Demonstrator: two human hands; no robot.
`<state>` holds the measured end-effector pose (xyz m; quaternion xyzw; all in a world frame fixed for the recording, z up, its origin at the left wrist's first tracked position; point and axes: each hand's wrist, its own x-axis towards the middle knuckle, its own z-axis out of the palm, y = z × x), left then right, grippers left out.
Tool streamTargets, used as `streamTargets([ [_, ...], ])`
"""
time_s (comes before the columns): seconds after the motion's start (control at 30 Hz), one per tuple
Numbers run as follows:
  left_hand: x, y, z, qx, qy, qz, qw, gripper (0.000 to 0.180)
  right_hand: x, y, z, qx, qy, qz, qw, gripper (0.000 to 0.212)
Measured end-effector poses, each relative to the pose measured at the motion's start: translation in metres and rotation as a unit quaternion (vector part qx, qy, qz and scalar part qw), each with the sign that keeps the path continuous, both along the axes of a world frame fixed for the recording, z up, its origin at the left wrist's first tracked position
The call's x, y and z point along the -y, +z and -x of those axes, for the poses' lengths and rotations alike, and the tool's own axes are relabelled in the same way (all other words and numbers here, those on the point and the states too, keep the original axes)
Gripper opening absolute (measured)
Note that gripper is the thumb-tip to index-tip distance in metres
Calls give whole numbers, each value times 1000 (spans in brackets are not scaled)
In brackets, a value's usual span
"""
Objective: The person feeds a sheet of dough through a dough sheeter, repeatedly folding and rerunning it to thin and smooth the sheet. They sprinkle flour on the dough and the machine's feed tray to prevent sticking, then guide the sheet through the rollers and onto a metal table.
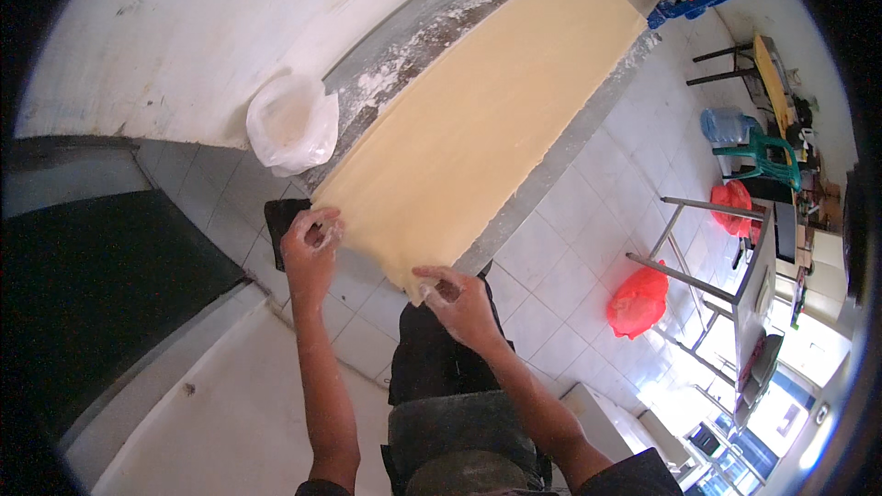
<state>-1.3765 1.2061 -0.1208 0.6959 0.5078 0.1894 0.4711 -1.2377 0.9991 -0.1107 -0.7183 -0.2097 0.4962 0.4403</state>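
While both your forearms reach up from the lower edge, your left hand (310, 237) curls thumb and fingers into a rounded pinch at the near left corner of the dough sheet (501, 101), its fingertips closed on the rim. Your left forearm stands nearly upright, the elbow low. Your right hand (458, 301) mirrors that pinch at the near right corner, gripping a gathered, drooping bit of dough; its forearm slants in from the lower right. White flour coats the fingers of both hands. Between them, the near edge sags slightly. Away from you, the pale yellow sheet lies lengthwise along the metal table (530, 197), reaching toward a blue machine (698, 2) at the far end. Loose flour (390, 81) dusts the table left of the dough, and a white plastic bag (292, 129) sits open near your left hand.
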Motion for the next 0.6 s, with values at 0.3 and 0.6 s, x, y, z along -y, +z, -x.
streamTargets([
  [0.3, -1, -4, 35, 31, 31, 37, 998, 17, -4, 12, 14, -38, 80, 18, 996, 31],
  [0.6, -1, -2, 55, -5, 37, 71, 997, 17, -1, 8, 34, -48, 93, -7, 994, 35],
])
